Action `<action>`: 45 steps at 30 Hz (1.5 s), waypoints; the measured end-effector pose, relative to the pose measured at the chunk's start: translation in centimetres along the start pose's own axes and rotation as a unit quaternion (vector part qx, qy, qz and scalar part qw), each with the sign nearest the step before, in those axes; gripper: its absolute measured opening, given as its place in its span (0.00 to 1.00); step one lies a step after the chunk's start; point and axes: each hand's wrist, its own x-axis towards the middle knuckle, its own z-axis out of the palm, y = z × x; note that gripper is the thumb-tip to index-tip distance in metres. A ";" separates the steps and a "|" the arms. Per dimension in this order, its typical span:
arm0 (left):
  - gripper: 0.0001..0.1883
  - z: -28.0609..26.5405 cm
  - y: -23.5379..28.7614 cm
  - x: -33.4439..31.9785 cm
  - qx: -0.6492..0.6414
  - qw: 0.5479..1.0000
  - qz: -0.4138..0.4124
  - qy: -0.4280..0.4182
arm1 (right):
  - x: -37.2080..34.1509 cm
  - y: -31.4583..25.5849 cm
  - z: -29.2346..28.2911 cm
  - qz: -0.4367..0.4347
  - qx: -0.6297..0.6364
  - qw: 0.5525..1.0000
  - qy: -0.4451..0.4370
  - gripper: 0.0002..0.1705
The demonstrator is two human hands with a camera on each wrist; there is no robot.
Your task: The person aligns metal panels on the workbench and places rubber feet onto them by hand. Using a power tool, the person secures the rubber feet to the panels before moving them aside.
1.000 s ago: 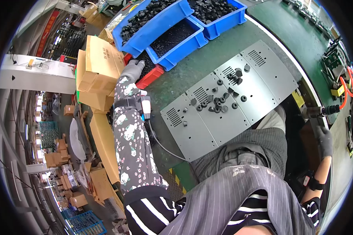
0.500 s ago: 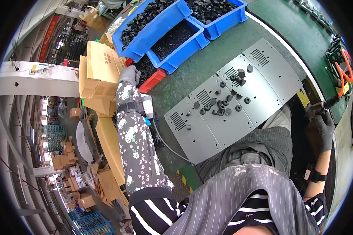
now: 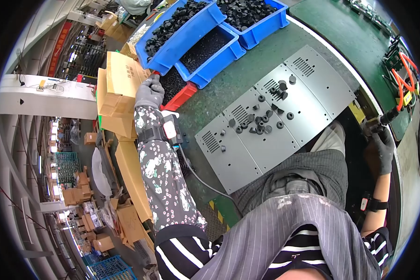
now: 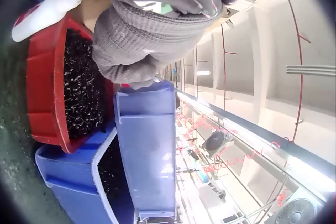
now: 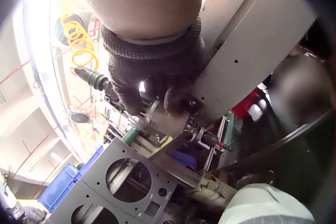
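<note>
Head view: gloved left hand [image 3: 149,93] at ten o'clock, fingers curled beside a red bin [image 3: 180,96], cannot tell if holding anything, right hand [image 3: 384,150] at three o'clock gripping an air tool [image 5: 170,123], black pieces [image 3: 268,129] on a grey panel [image 3: 312,112] toward two o'clock

Pale ceiling [image 4: 320,35], red pipes [image 4: 302,77], round fan [image 4: 296,213]
</note>
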 end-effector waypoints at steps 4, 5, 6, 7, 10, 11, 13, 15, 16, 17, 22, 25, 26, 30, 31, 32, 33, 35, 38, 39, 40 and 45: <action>0.11 -0.7 0.4 -0.8 -0.106 0.989 -0.019 -0.104 | 0.5 -1.6 0.8 0.164 0.220 0.962 -0.003 0.18; 0.11 -0.9 0.5 -1.4 -0.108 0.988 -0.018 -0.106 | 0.8 -2.8 1.2 0.202 0.295 0.934 -0.003 0.20; 0.13 -0.7 0.4 -2.7 -0.122 0.981 -0.019 -0.149 | 1.1 -3.3 1.2 0.235 0.368 0.900 0.000 0.22; 0.15 -0.4 -0.1 -3.6 -0.139 0.970 -0.023 -0.198 | 1.3 -1.2 0.2 0.199 0.254 0.945 -0.060 0.23; 0.14 0.8 -1.5 -7.9 -0.171 0.964 -0.042 -0.198 | 1.4 -2.2 0.6 0.205 0.236 0.948 -0.059 0.21; 0.14 0.8 -2.1 -9.1 -0.213 0.947 -0.084 -0.227 | 1.5 -1.4 0.8 0.199 0.256 0.944 -0.058 0.20; 0.13 1.3 -3.6 -12.4 -0.172 0.963 -0.058 -0.201 | 1.2 -1.3 0.7 0.224 0.270 0.936 -0.028 0.18; 0.15 -0.8 -5.2 -12.9 -0.158 0.924 -0.106 -0.332 | 1.0 -1.1 1.0 0.203 0.252 0.946 -0.002 0.17; 0.15 -0.7 -5.9 -14.3 -0.168 0.926 -0.118 -0.316 | 1.0 -1.3 1.0 0.192 0.250 0.949 0.003 0.17; 0.14 -0.8 -6.5 -15.4 -0.161 0.929 -0.116 -0.312 | 1.2 -2.0 0.9 0.184 0.245 0.952 0.002 0.17; 0.14 -3.0 -9.2 -19.5 -0.201 0.926 -0.136 -0.289 | 3.3 -10.3 -1.6 0.051 0.207 0.977 0.016 0.19; 0.15 -3.9 -10.7 -21.3 -0.216 0.927 -0.130 -0.279 | 4.2 -14.5 -3.9 -0.088 0.116 0.981 0.128 0.30; 0.16 -4.2 -11.2 -21.5 -0.213 0.923 -0.133 -0.291 | 5.6 -15.3 -4.1 -0.176 0.102 0.965 0.166 0.35; 0.18 -3.9 -13.3 -22.8 -0.237 0.911 -0.147 -0.305 | 8.8 -21.6 1.2 -0.095 0.623 0.771 -0.095 0.25; 0.17 -4.4 -14.1 -22.7 -0.242 0.910 -0.142 -0.304 | 9.7 -21.9 2.8 -0.129 0.670 0.684 -0.259 0.23; 0.16 -4.8 -15.0 -22.6 -0.243 0.909 -0.132 -0.313 | 9.7 -22.1 4.3 -0.167 0.697 0.565 -0.408 0.22; 0.16 -5.0 -15.5 -22.8 -0.248 0.910 -0.132 -0.306 | 9.1 -23.0 5.8 -0.159 0.697 0.564 -0.413 0.22; 0.14 -5.1 -16.6 -23.6 -0.254 0.899 -0.142 -0.328 | 8.0 -25.1 9.1 -0.136 0.667 0.576 -0.453 0.22; 0.13 -5.7 -18.2 -24.9 -0.266 0.910 -0.143 -0.284 | 6.9 -27.6 12.9 -0.161 0.590 0.643 -0.461 0.23; 0.11 -5.5 -18.5 -25.4 -0.252 0.918 -0.150 -0.266 | 6.7 -28.4 14.3 -0.138 0.621 0.620 -0.460 0.23; 0.11 -5.5 -18.9 -25.7 -0.257 0.919 -0.146 -0.263 | 6.5 -29.3 15.6 -0.114 0.650 0.597 -0.457 0.23; 0.12 -5.7 -21.0 -26.5 -0.252 0.919 -0.201 -0.226 | 4.3 -35.7 17.6 0.045 0.720 0.632 -0.284 0.21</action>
